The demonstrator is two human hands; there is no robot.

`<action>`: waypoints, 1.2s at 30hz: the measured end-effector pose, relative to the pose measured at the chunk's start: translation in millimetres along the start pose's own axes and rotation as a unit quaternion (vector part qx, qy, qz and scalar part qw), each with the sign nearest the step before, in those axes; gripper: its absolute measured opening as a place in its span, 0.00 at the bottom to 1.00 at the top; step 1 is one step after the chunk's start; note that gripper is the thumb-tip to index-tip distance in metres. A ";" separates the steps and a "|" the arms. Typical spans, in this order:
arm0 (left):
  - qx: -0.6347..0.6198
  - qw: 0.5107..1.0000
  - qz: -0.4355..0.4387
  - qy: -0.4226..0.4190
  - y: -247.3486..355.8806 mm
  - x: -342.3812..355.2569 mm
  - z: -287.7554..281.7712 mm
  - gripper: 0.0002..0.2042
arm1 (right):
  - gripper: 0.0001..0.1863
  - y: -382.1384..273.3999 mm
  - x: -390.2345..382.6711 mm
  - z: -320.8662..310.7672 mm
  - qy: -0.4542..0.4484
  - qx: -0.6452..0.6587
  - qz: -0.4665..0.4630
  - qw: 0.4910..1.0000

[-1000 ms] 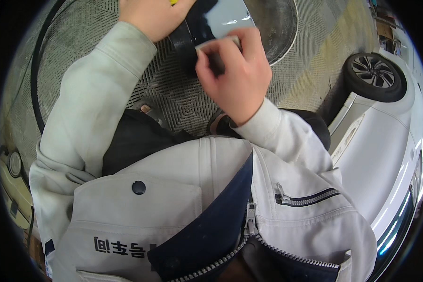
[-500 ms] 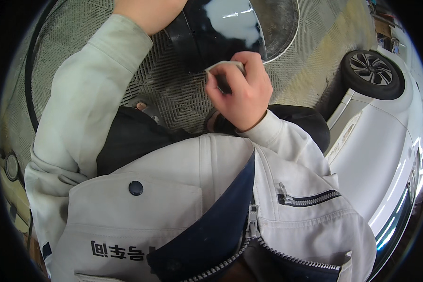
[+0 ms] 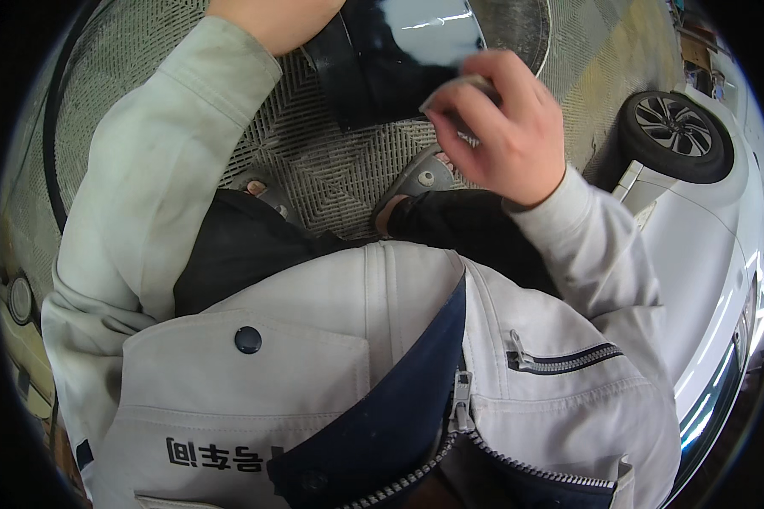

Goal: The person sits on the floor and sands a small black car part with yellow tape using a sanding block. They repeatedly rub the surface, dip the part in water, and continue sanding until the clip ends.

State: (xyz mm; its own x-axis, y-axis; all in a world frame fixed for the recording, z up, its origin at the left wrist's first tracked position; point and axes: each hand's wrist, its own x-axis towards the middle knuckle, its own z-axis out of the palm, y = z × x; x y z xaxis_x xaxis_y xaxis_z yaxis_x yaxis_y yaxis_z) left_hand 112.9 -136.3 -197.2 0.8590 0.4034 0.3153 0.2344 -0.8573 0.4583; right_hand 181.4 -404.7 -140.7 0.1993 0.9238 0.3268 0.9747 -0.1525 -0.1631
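Observation:
My left hand [image 3: 276, 21] is at the top edge, by the left side of a glossy black curved piece [image 3: 373, 85]; its fingers are out of the picture. The piece carries a pale grey patch on its upper face. My right hand [image 3: 509, 127] is closed on a thin grey pad [image 3: 477, 83], at the lower right corner of the black piece, its fingertips blurred. Behind that piece sits a round metal basin [image 3: 540, 47], partly hidden.
Patterned grating floor [image 3: 314, 153] lies below, with my sandalled feet [image 3: 424, 178] on it. A white car [image 3: 705, 254] with a wheel [image 3: 674, 136] stands close at right. A black hose [image 3: 53, 153] curves at left, above a beige object [image 3: 25, 348].
My right hand moved down off the patch, then right and slightly up, still with the pad. The yellow item at my left hand has left view. The black piece shifted slightly.

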 end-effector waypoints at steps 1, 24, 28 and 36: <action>-0.003 1.000 -0.002 0.003 0.6 1.6 0.7 0.23 | 0.13 6.2 7.0 4.2 -0.031 0.008 -0.036 0.999; -0.021 0.998 0.055 -0.014 -6.9 12.1 1.8 0.33 | 0.13 59.9 51.7 2.1 -0.003 0.029 -0.261 0.965; 0.012 0.996 0.052 -0.072 -2.4 14.2 -7.7 0.33 | 0.08 58.8 83.3 14.5 0.061 0.030 -0.207 0.976; 0.051 0.996 0.015 -0.076 -0.7 21.5 0.0 0.36 | 0.16 49.3 46.9 23.9 -0.052 0.080 -0.194 0.976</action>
State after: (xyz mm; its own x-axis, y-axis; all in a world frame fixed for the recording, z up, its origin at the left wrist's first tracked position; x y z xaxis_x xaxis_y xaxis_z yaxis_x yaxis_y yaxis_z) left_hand 131.3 -127.0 -190.7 0.9235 0.3301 0.1957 0.2451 -0.8998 0.3610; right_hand 236.4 -360.5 -155.7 -0.2015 0.9333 0.2972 0.9447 0.2653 -0.1926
